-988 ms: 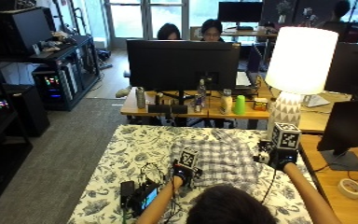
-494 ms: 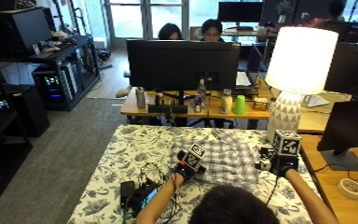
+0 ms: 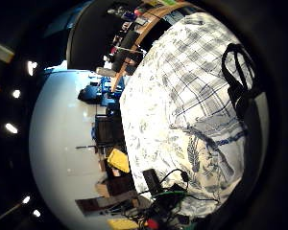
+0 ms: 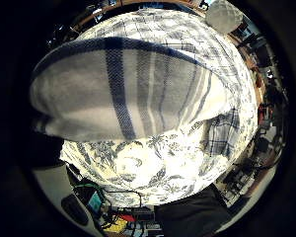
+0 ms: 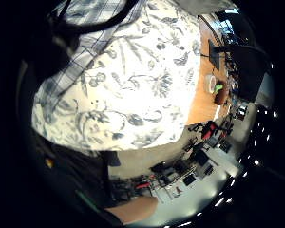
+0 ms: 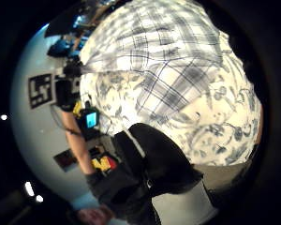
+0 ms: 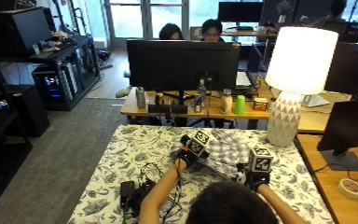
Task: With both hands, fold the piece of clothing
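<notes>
Left hand [image 7: 187, 157] pinching the plaid garment's [image 7: 227, 153] near edge, cloth trailing toward twelve o'clock; right hand [image 7: 258, 178] gripping alongside at three o'clock, equally near.

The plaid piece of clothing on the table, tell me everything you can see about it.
The piece of clothing is a soft woven cloth, white with a blue-grey check. It lies bunched on the floral tablecloth, between the person's gloved hands. The left hand grips its near left edge, and a lifted fold fills that palm's view. The right hand is at its right edge; the grip there is hidden.
</notes>
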{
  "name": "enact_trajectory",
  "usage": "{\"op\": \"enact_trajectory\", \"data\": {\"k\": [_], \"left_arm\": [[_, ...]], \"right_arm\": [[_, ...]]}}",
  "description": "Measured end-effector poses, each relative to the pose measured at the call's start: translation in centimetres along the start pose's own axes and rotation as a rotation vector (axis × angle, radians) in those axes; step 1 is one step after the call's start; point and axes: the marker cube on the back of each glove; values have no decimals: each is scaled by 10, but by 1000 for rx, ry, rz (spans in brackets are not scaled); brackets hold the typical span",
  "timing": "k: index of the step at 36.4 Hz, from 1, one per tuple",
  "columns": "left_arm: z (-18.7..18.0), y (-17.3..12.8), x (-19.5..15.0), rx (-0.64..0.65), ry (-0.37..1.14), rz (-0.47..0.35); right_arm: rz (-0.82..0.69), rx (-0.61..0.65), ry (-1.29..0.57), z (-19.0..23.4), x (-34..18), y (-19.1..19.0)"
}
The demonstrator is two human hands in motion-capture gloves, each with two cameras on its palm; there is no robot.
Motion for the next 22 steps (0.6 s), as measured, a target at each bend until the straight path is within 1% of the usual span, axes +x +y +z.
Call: {"op": "enact_trajectory", "data": {"k": [2, 4, 5, 7, 9, 10, 12, 14, 15, 17, 19, 22], "left_arm": [[0, 7, 1, -66, 13, -1], [-2, 15, 1, -143, 26, -2], [-4, 19, -3, -178, 9, -14], [-13, 30, -19, -274, -65, -66], [-20, 41, -34, -365, -123, -122], [-22, 41, -36, -366, -112, -130], [-22, 33, -33, -287, -39, -108], [-22, 26, -29, -218, 10, -85], [-22, 25, -28, -205, 25, -78], [-22, 26, -27, -205, 42, -67], [-18, 29, -30, -226, 29, -62], [-6, 34, -35, -279, 15, -48]], "right_arm": [[-40, 9, 6, 14, -10, -8], [23, 8, 74, 28, -18, -13], [67, 2, 118, 32, -24, -11], [119, 4, 203, 34, -38, -2], [139, 67, 297, 31, -46, -1], [145, 128, 348, 29, -46, -7], [140, 291, 427, 20, -42, -24], [103, 449, 448, 10, -40, -42], [84, 495, 440, 7, -40, -47], [61, 528, 412, 3, -37, -52], [60, 531, 398, 5, -26, -63], [91, 454, 414, 17, 0, -84]]}}
